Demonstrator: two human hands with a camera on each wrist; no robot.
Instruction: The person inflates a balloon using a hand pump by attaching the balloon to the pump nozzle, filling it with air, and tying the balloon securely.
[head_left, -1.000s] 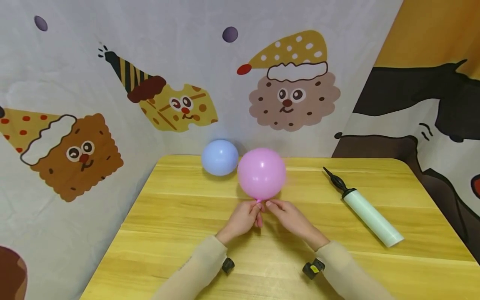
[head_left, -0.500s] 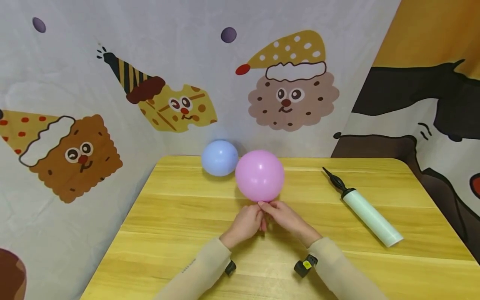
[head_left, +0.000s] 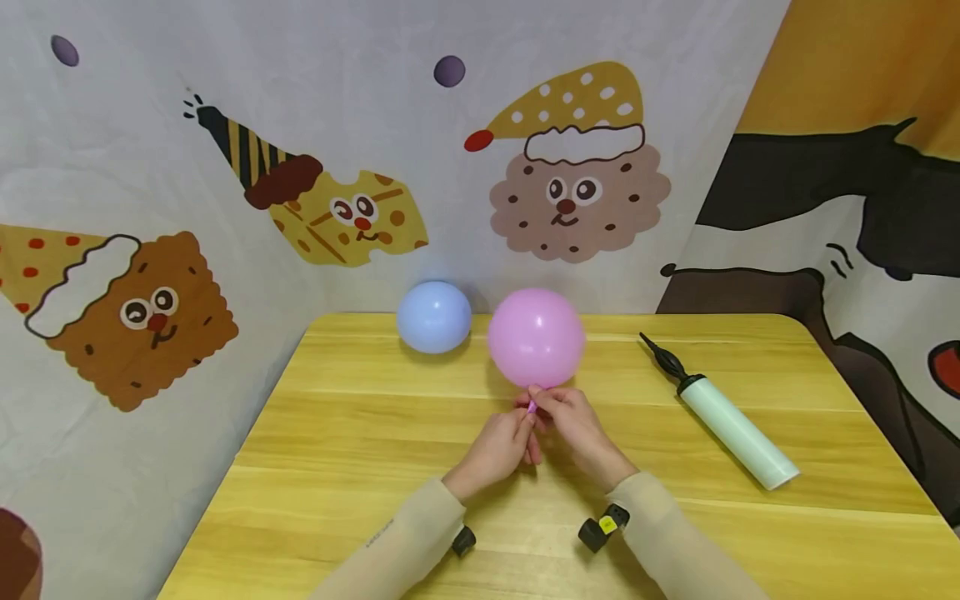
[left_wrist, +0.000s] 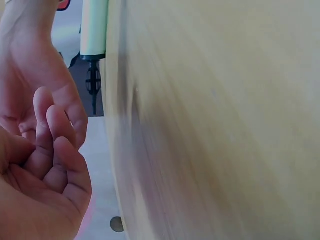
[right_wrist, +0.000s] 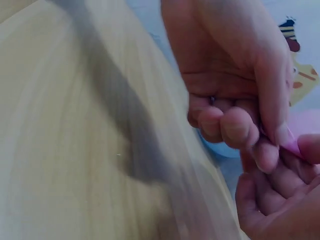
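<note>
A round pink balloon [head_left: 536, 337] points away from me, its neck [head_left: 532, 407] toward my hands. My left hand [head_left: 493, 450] pinches the tail end of that neck between thumb and finger. Closer to the balloon's body, my right hand [head_left: 581, 427] pinches the neck with thumb and forefinger. A short pink stretch shows between the two grips. In the right wrist view, the pink neck [right_wrist: 291, 145] runs between the left hand [right_wrist: 227, 65] and the right thumb [right_wrist: 311, 147]. The left wrist view shows both hands close together, with their grip hidden behind the curled left fingers [left_wrist: 70, 167].
A blue balloon [head_left: 433, 317] sits at the table's back edge, left of the pink one. To the right lies a pale green hand pump [head_left: 738, 433] with a black nozzle. Behind the wooden table [head_left: 330, 500] hangs a cloth [head_left: 360, 75] with cartoon prints.
My right fingers have come in onto the neck, beside the left hand. The pink balloon has moved slightly right and away from me, leaving a gap to the blue one.
</note>
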